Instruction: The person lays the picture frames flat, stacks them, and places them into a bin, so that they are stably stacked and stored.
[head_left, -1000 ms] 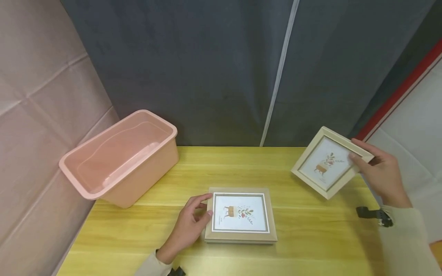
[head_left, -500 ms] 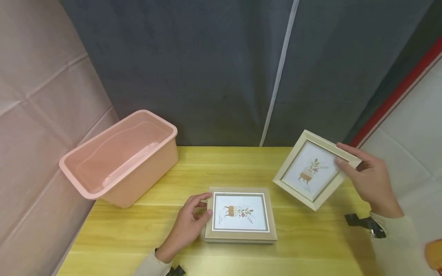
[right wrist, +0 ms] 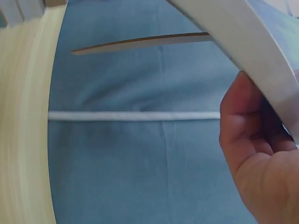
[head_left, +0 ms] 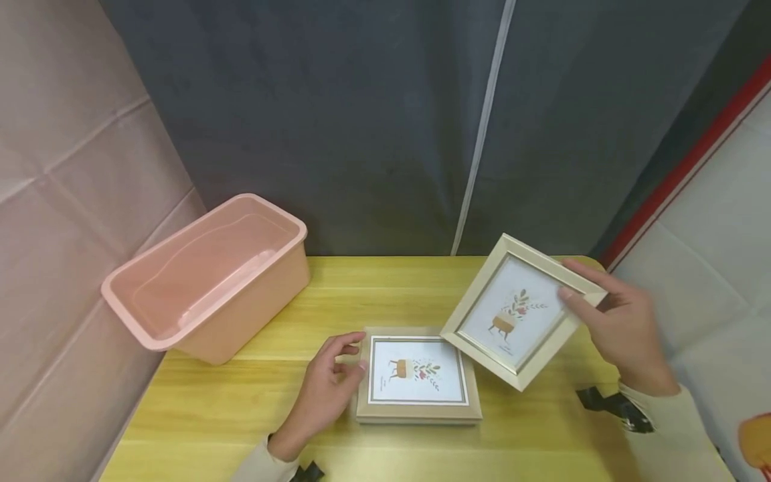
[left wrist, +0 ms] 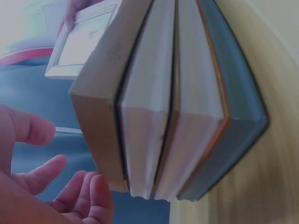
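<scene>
My right hand (head_left: 626,328) pinches a cream picture frame (head_left: 581,335) by its right corner, thumb on the front and fingers behind. The frame is tilted, faces up, and overlaps the right edge of the stack in the head view. Its thin stand leg (right wrist: 140,44) sticks out from the back in the right wrist view. On the table lies a stack of picture frames (head_left: 421,412), the top one showing a plant print turned sideways. My left hand (head_left: 328,388) rests at the stack's left side with relaxed, spread fingers. From the left wrist, the stack's layered edges (left wrist: 145,121) show tan, white and blue-grey.
A pink plastic tub (head_left: 259,301) stands at the back left of the yellow wood-grain table (head_left: 241,415). Behind hangs a dark grey curtain (head_left: 331,120) with a pale vertical strip (head_left: 484,127). A blurred orange thing (head_left: 755,442) shows at the right edge.
My right hand has brought the picture frame leftward and slightly nearer, from the right side to over the stack's right edge. My left hand has stayed almost in place beside the stack.
</scene>
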Available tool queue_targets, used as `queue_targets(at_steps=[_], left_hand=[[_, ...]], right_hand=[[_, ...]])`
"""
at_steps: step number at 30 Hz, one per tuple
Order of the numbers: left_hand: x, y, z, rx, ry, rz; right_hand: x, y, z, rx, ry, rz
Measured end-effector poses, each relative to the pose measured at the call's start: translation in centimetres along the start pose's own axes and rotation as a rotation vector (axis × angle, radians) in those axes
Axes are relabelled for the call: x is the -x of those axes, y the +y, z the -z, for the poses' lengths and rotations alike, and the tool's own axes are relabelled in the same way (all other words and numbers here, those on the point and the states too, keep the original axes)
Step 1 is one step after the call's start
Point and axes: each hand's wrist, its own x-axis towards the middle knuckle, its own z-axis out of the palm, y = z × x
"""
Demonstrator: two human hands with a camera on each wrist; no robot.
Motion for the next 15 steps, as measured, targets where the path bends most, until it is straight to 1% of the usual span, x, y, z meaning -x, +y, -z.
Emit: queue_targets(at_steps=[2, 5, 7, 10, 13, 15], left_hand=[[-0.2, 0.4, 0.0, 0.001, -0.007, -0.042], [-0.7, 1.4, 0.0, 0.011, -0.027, -0.105], [-1.0, 2.0, 0.0, 0.009, -0.045, -0.145], [-1.5, 2.9, 0.1, 0.003, -0.074, -0.196], [-1.8, 3.5, 0.0, 0.008, -0.111, -0.228], [-2.0, 3.8, -0.1, 0.024, -0.142, -0.23]], right_hand=[[0.3, -0.2, -0.4, 0.018, -0.003, 0.018], [0.7, -0.4, -1.0, 0.001, 0.002, 0.057], [0.9, -0.6, -1.3, -0.037, -0.008, 0.081], [1.2, -0.7, -1.8, -0.113, -0.037, 0.096], [1.5, -0.9, -2.4, -0.135, -0.061, 0.088], [1.7, -1.0, -2.8, -0.13, -0.077, 0.085]])
